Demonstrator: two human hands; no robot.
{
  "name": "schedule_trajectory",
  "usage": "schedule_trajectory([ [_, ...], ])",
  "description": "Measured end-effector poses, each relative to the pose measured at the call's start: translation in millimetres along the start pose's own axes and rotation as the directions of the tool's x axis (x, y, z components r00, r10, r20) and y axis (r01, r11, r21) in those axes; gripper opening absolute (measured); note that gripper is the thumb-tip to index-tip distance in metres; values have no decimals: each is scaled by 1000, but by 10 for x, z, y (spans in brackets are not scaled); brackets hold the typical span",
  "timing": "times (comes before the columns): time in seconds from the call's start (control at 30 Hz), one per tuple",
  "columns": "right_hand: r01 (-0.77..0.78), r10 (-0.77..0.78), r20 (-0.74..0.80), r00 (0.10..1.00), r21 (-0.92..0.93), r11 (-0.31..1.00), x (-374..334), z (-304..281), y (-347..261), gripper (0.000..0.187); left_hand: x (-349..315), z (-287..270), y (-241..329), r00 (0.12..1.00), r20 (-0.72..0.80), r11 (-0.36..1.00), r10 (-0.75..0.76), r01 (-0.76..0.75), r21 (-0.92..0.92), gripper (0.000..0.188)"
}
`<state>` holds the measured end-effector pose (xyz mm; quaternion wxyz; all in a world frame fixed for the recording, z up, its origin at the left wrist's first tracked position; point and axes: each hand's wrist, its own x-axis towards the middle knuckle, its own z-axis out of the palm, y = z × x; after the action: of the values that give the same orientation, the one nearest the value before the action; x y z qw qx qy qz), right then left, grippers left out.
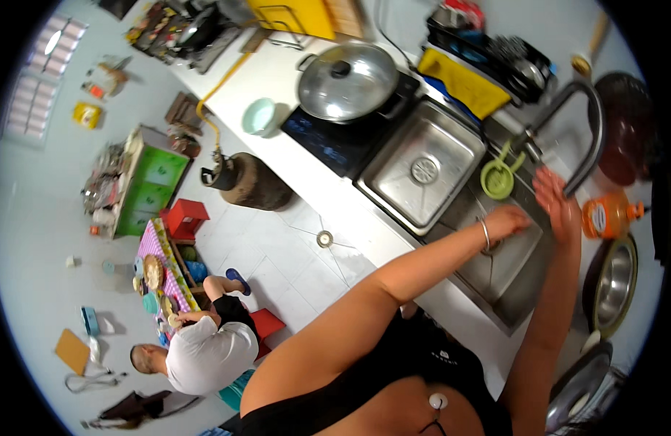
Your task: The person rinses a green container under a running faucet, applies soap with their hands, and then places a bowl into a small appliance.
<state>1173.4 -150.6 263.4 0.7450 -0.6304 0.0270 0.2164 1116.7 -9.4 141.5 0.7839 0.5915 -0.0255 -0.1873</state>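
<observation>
My right hand is raised at the sink under the curved grey faucet. Its fingers are stretched out and it holds nothing. Over the same sink basin hangs my left hand, with a bracelet on the wrist. The left fingers are slightly blurred and loosely extended, and nothing shows in them. A green strainer rests at the basin's far edge, close to both hands. To the right of my right hand stands an orange soap bottle.
A steel drainer tray sits left of the basin. Beyond it, a lidded pan stands on a black cooktop, near a pale green bowl. A gas cylinder stands on the floor. Another person sits at a small table.
</observation>
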Motion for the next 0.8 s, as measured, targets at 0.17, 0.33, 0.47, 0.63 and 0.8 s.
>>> schedule_trajectory([
  [0.17, -3, -78, 114, 990, 584, 812, -295, -475, 1534, 42, -381, -226, 504, 976, 212, 819, -52, 163, -550, 36],
  [0.33, 62, -91, -8, 996, -671, 739, -576, -428, 1958, 25, -432, -76, 147, 946, -47, 440, -322, 193, 877, 48],
  [0.47, 250, -263, 152, 953, 98, 963, -1054, 127, 464, 26, -859, 226, 1366, 966, 227, 876, 124, -214, 433, 44],
  [0.63, 107, -344, 347, 873, 552, 827, -1023, 81, 394, 32, -894, -34, 1547, 943, 290, 981, 162, -185, 56, 34],
  [0.8, 295, -239, 189, 952, -374, 879, -886, 121, 1284, 35, -858, -72, 673, 991, -97, 221, -90, 115, 968, 46],
])
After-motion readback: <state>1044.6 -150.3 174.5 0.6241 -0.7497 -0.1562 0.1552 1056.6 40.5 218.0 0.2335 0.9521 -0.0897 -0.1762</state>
